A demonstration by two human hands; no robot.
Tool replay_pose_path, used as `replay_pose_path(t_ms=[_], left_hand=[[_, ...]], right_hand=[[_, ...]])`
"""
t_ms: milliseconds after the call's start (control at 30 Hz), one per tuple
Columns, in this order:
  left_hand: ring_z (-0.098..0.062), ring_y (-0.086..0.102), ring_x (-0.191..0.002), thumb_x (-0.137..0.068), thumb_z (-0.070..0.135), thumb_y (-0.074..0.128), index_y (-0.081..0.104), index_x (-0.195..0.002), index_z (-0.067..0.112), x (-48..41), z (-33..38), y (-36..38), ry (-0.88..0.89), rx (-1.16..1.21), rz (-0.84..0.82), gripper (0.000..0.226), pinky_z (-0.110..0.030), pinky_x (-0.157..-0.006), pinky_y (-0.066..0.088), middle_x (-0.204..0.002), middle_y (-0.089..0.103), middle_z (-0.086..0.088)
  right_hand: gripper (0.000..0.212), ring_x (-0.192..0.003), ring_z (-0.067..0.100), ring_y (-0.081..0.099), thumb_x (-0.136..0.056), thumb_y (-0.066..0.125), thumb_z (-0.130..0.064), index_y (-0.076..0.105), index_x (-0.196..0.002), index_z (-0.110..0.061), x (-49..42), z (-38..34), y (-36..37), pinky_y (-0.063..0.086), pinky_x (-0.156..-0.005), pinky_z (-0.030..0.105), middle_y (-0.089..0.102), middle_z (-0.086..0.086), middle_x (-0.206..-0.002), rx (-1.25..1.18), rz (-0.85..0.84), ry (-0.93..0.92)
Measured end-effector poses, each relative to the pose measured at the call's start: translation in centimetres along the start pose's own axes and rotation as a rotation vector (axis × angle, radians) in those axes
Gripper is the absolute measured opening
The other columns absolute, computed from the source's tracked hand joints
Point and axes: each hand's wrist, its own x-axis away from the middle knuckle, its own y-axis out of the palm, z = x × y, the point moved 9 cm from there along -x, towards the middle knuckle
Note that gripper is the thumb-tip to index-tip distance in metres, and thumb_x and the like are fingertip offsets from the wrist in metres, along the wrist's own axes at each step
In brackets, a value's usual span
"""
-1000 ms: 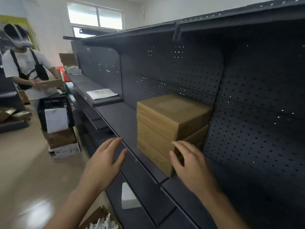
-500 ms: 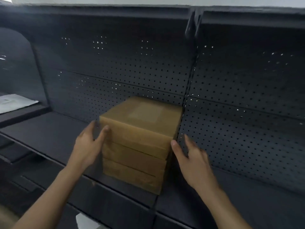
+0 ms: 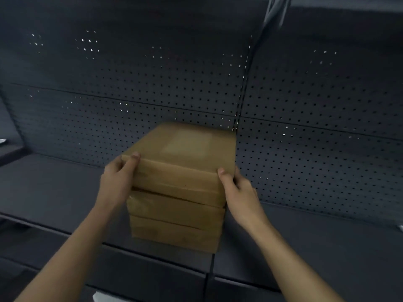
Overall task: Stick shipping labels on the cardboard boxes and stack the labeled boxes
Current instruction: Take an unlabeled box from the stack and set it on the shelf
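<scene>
**Both hands grip the top box of a three-box stack**

Three brown cardboard boxes sit stacked on a dark metal shelf (image 3: 54, 192), the back of the pile close against the perforated back panel (image 3: 130, 83), just left of the slotted upright (image 3: 242, 94). The left hand (image 3: 117, 177) holds the top box (image 3: 185, 168) at its near left corner, thumb pressed on the upper front edge and fingers wrapped round the left side. The right hand (image 3: 237, 188) grips the near right corner, thumb tip up at the top edge, fingers curled along the right side. A paler rectangular label (image 3: 187, 143) lies flat on the top face. The top box rests on the middle box (image 3: 174, 209), with a narrow dark gap showing along their front edges. The bottom box (image 3: 174, 235) stands on the shelf near its front edge. A small white object (image 3: 98, 298) shows at the lower frame edge, too cropped to identify.
</scene>
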Motion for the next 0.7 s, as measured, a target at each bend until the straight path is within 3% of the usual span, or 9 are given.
replay_pose_path(t_ms=[167, 333, 467, 533, 567, 633, 700], left_hand=[[-0.020, 0.057, -0.085, -0.087, 0.059, 0.053, 0.057, -0.094, -0.001, 0.7, 0.4, 0.3, 0.042, -0.018, 0.004, 0.061, -0.038, -0.075, 0.044, -0.086, 0.060, -0.005], [-0.018, 0.049, -0.074, -0.089, 0.058, 0.054, 0.046, -0.081, -0.001, 2.8, 2.0, 1.8, 0.091, -0.041, 0.005, 0.060, -0.037, -0.070, 0.038, -0.075, 0.050, -0.005], [-0.014, 0.046, -0.071, -0.093, 0.050, 0.056, 0.048, -0.081, -0.003, 6.1, 3.9, 5.7, 0.143, -0.013, -0.029, 0.056, -0.033, -0.066, 0.034, -0.073, 0.048, -0.004], [-0.013, 0.047, -0.070, -0.092, 0.053, 0.057, 0.056, -0.089, -0.003, 8.0, 4.7, 8.4, 0.163, -0.011, -0.066, 0.055, -0.034, -0.067, 0.036, -0.071, 0.049, 0.000], [-0.010, 0.046, -0.067, -0.092, 0.053, 0.057, 0.059, -0.090, 0.002, 9.0, 5.0, 9.9, 0.170, -0.007, -0.086, 0.051, -0.033, -0.067, 0.036, -0.069, 0.049, 0.004], [-0.003, 0.045, -0.059, -0.091, 0.052, 0.058, 0.057, -0.079, 0.016, 11.2, 5.7, 13.2, 0.192, -0.005, -0.135, 0.037, -0.026, -0.060, 0.037, -0.065, 0.049, 0.009], [0.002, 0.050, -0.058, -0.091, 0.051, 0.059, 0.056, -0.079, 0.025, 13.5, 6.2, 16.8, 0.200, 0.010, -0.184, 0.028, -0.024, -0.059, 0.039, -0.065, 0.055, 0.013]], right_hand=[[0.041, -0.100, 0.004, 0.056, -0.098, 0.040, -0.056, 0.058, -0.126, -0.032, 0.4, 0.0, -1.0, 0.039, -0.081, 0.025, 0.058, -0.029, -0.098, -0.023, 0.062, 0.049], [0.029, -0.087, -0.014, 0.053, -0.100, 0.043, -0.044, 0.060, -0.119, -0.032, 1.3, 0.4, -4.3, 0.036, -0.071, 0.011, 0.058, -0.029, -0.093, -0.068, 0.145, 0.022], [0.019, -0.082, -0.017, 0.056, -0.100, 0.044, -0.034, 0.063, -0.097, -0.036, 3.0, 1.7, -9.2, 0.040, -0.073, 0.010, 0.064, -0.034, -0.079, -0.108, 0.216, 0.037], [0.018, -0.085, -0.015, 0.057, -0.098, 0.046, -0.037, 0.062, -0.090, -0.035, 4.2, 3.1, -12.3, 0.042, -0.083, 0.019, 0.064, -0.030, -0.082, -0.143, 0.276, 0.055], [0.018, -0.093, -0.008, 0.057, -0.094, 0.047, -0.043, 0.062, -0.093, -0.034, 4.9, 4.0, -14.0, 0.043, -0.089, 0.025, 0.062, -0.027, -0.090, -0.158, 0.312, 0.065], [0.039, -0.108, 0.006, 0.055, -0.082, 0.046, -0.054, 0.062, -0.109, -0.031, 6.2, 5.7, -17.3, 0.042, -0.094, 0.030, 0.060, -0.021, -0.105, -0.180, 0.361, 0.079], [0.051, -0.108, 0.003, 0.056, -0.085, 0.050, -0.058, 0.060, -0.122, -0.023, 7.5, 7.6, -20.5, 0.041, -0.088, 0.021, 0.061, -0.012, -0.113, -0.212, 0.413, 0.101]])
